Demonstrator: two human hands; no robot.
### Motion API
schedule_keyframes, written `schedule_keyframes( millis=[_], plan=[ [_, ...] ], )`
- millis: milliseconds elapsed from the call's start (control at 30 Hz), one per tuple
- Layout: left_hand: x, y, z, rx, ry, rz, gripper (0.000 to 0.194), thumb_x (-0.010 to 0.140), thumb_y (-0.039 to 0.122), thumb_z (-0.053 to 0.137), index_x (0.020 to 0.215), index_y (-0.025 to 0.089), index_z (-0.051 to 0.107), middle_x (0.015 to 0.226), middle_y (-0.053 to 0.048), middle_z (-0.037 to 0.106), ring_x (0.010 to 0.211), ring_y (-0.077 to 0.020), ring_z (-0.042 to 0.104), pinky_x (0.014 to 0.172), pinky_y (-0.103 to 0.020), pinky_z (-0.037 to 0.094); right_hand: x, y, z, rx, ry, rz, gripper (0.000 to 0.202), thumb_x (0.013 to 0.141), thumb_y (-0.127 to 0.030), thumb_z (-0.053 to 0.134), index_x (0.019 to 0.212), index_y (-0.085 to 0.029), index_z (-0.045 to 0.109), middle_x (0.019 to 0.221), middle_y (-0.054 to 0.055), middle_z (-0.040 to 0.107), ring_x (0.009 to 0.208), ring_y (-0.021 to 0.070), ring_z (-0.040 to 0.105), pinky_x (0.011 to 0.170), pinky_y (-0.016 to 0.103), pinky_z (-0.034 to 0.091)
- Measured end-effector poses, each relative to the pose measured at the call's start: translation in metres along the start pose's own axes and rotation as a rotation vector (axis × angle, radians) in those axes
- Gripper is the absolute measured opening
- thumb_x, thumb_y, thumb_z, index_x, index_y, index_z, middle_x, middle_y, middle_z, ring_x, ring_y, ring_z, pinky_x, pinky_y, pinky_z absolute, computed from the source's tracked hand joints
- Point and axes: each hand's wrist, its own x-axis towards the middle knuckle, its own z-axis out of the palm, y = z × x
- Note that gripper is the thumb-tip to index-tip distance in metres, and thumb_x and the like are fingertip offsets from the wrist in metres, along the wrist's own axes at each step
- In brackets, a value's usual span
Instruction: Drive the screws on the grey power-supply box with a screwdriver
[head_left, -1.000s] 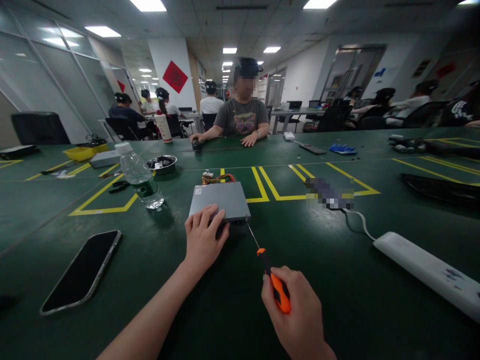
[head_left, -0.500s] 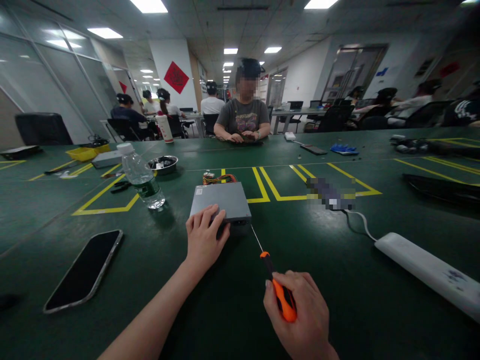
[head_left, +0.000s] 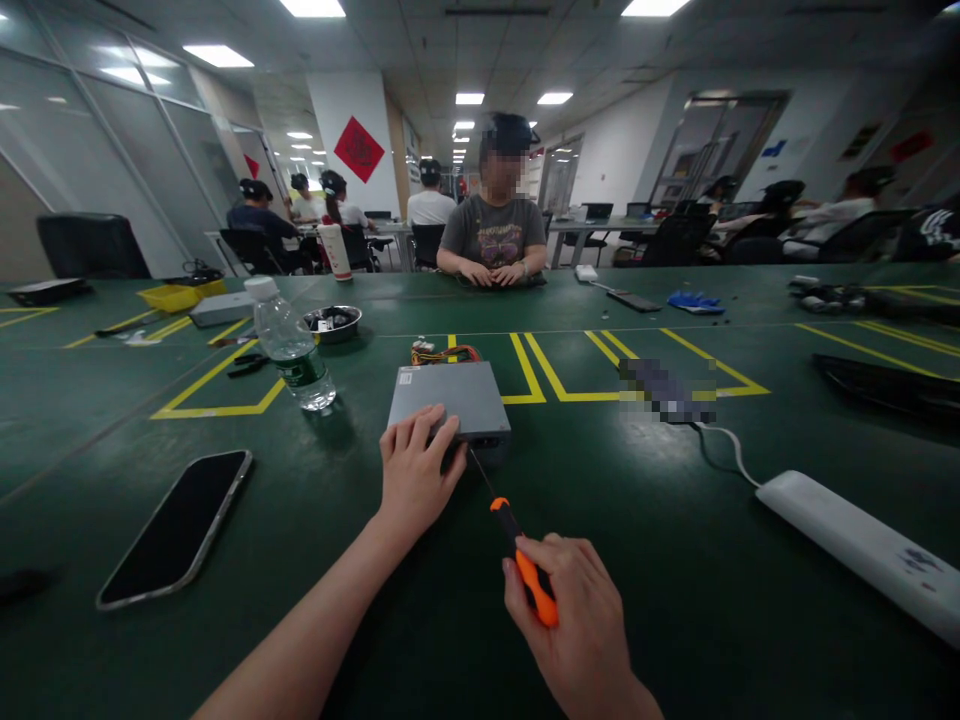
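A grey computer power supply (head_left: 457, 392) lies flat on the green table, its bundle of coloured cables (head_left: 446, 352) at the far side. My left hand (head_left: 420, 465) grips its near left edge, fingers on the top cover and thumb down by the front face. In my right hand (head_left: 574, 610) is a screwdriver (head_left: 534, 585) with an orange and black handle, wrapped by the fingers. Its thin shaft points up and left to the front face of the power supply, close to my left thumb. Whether the tip touches a screw is too small to tell.
On the left are a phone (head_left: 176, 530), an upright water bottle (head_left: 292, 345) and a metal bowl (head_left: 334, 322) of small parts. To the right lies a white power strip (head_left: 855, 545) with a cable. A person (head_left: 491, 235) sits across the table.
The screwdriver in my right hand has moved left along the front face, from the right corner toward my left thumb. My left hand keeps its hold on the power supply.
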Motion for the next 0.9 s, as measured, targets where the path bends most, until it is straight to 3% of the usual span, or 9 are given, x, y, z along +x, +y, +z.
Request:
schedule_keyframes(
  millis=[467,633,900],
  plan=[
    [-0.001,0.0,-0.001,-0.009,-0.006,-0.003,0.027,0.082,0.03,0.051,0.109,0.026,0.056,0.119,-0.007,0.057,0.111,-0.0257,0.047,0.089,-0.042,0.031,0.0,0.0,0.001,-0.029,0.008,0.034,0.009,0.086,-0.017,0.046,0.092,-0.016,0.052,0.071,0.001,0.058,0.062,0.0126,0.056,0.057,0.026,0.044],
    [0.0,0.001,0.001,-0.016,0.012,-0.006,0.027,0.081,0.03,0.052,0.108,0.027,0.056,0.118,-0.006,0.057,0.111,-0.0257,0.047,0.089,-0.043,0.031,0.002,-0.003,0.0,-0.075,0.03,-0.03,0.015,0.084,-0.012,0.047,0.094,-0.018,0.057,0.065,0.0,0.051,0.057,0.0108,0.049,0.053,0.024,0.037],
    [0.0,-0.001,0.001,-0.003,0.001,0.006,0.027,0.083,0.032,0.051,0.108,0.025,0.056,0.119,-0.007,0.057,0.112,-0.0252,0.047,0.09,-0.042,0.03,0.017,-0.004,-0.01,-0.123,-0.132,-0.13,0.019,0.09,-0.027,0.041,0.095,-0.014,0.055,0.068,0.003,0.055,0.058,0.0132,0.05,0.053,0.026,0.038]
  ],
)
